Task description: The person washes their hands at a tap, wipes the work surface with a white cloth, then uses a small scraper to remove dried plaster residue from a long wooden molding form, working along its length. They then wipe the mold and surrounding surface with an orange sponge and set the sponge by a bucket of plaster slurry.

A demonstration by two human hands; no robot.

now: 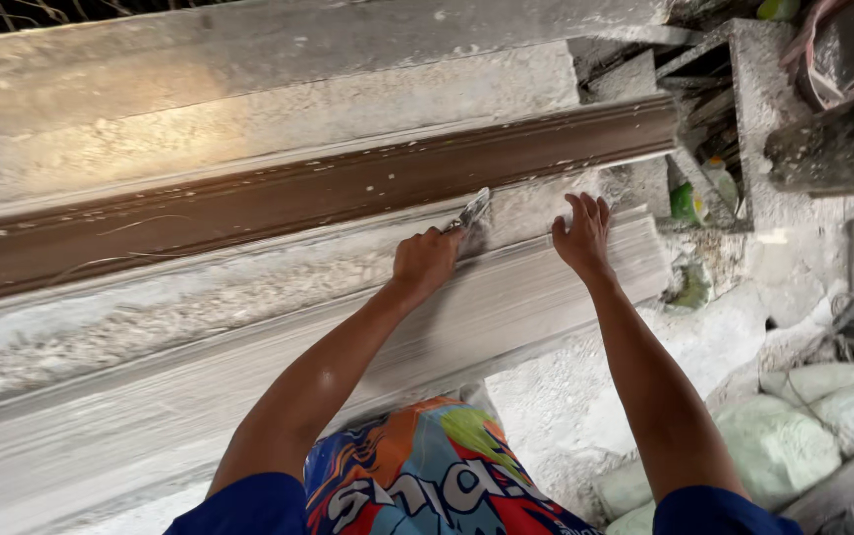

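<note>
Right now your left hand (427, 260) is clamped around a small metal scraper (470, 211), its blade pressed against the upper edge of the long white plaster moulding (248, 376) near the centre of the frame. Your right hand (582, 236) lies open just beside it, fingers spread and flat on the same edge — steadying, by the look of it. The moulding runs from lower left to the right of centre on the dusty surface (100, 327), below a long brown channel mould (298, 198). Its grooved face looks smooth along most of its length — I'd judge the shaping largely done, with edge trimming near the right end in hand. White sacks (803, 426) lie at lower right.
</note>
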